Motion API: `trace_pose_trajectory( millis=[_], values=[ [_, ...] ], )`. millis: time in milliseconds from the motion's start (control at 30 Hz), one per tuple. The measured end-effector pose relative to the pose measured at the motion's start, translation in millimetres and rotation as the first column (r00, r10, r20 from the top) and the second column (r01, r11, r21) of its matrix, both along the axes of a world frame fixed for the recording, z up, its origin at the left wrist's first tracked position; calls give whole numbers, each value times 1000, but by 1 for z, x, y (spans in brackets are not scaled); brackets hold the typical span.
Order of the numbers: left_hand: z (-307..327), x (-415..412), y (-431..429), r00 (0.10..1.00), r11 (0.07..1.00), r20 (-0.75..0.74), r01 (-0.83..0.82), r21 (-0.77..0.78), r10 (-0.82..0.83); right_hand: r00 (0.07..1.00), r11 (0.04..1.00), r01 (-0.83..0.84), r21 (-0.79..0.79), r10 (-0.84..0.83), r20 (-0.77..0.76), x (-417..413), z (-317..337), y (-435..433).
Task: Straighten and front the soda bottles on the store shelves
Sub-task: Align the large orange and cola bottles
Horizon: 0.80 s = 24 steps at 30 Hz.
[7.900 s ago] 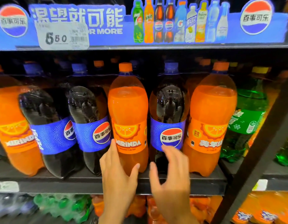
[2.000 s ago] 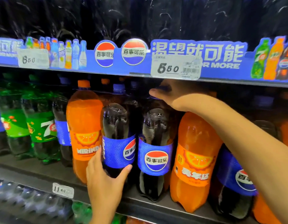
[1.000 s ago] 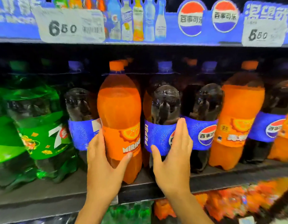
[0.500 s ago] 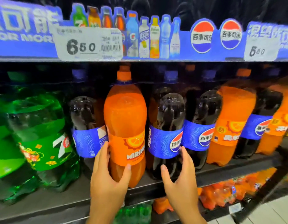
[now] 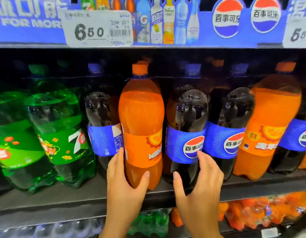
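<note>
On the dark store shelf, under the blue rail with its price tag, the left hand has its grip around the low part of the orange Mirinda bottle, and the right hand holds the base of the Pepsi bottle just beside it, whose round logo now faces more to the front than 0.5 s before.
</note>
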<state>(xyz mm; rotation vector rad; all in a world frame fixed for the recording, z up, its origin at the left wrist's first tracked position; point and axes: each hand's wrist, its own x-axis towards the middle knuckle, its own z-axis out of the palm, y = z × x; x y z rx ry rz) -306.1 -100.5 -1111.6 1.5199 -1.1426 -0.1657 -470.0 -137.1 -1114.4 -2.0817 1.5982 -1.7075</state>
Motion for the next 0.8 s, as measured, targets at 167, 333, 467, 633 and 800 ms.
trace_pose_trajectory(
  millis=[167,333,467,633,800],
  values=[
    [-4,1,1,999,998,8,36,59,-36,987,986,-73,149,50,151,-4,-15,-10],
    [1,-15,3,990,994,92,-109,-10,109,994,993,-1,116,-12,110,-2,-13,-10],
    [-2,-4,7,997,997,-26,-74,-37,74,987,987,-137,-86,143,67,19,-4,19],
    [-1,-19,21,936,992,-331,123,-3,-117,842,829,-523,201,465,272,53,-4,40],
    [9,2,29,854,993,-508,102,-54,-115,831,798,-522,302,395,393,46,-1,37]
  ],
)
